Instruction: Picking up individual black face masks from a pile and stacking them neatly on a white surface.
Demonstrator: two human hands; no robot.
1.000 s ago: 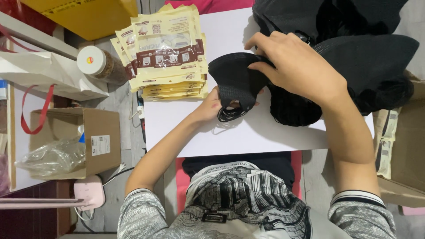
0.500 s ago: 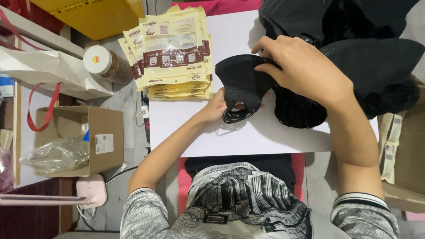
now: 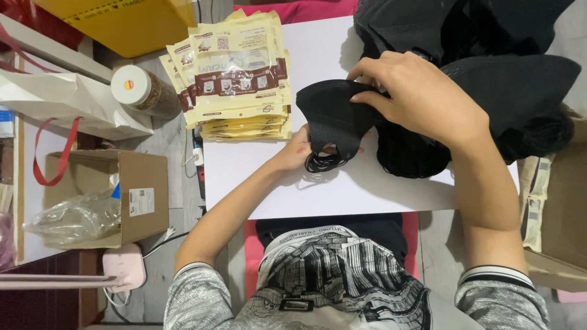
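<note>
1. Counter [image 3: 379,195]: a white surface carries everything, with a bare patch in front of the person.
2. Heap of black masks [image 3: 489,73]: it fills the far right corner, spilling toward the counter's edge.
3. Cardboard box [image 3: 137,195]: it stands on the floor to the left, a clear plastic bag [image 3: 73,217] lying in it.
4. Stack of cream-and-brown pouches [image 3: 241,73]: fanned at the far left of the counter, just beside the mask in hand; a white-lidded jar [image 3: 137,88] sits off its left side.
5. Right hand [image 3: 422,98]: closed over the top edge of one black mask [image 3: 333,116], pinching it above the counter's middle.
6. Left hand [image 3: 299,153]: curled under the mask's lower edge, fingers gathering its ear loops [image 3: 321,162]. The step looks like folding one mask flat; the next move likely calls for tucking the loops in and reaching for a pouch.
</note>
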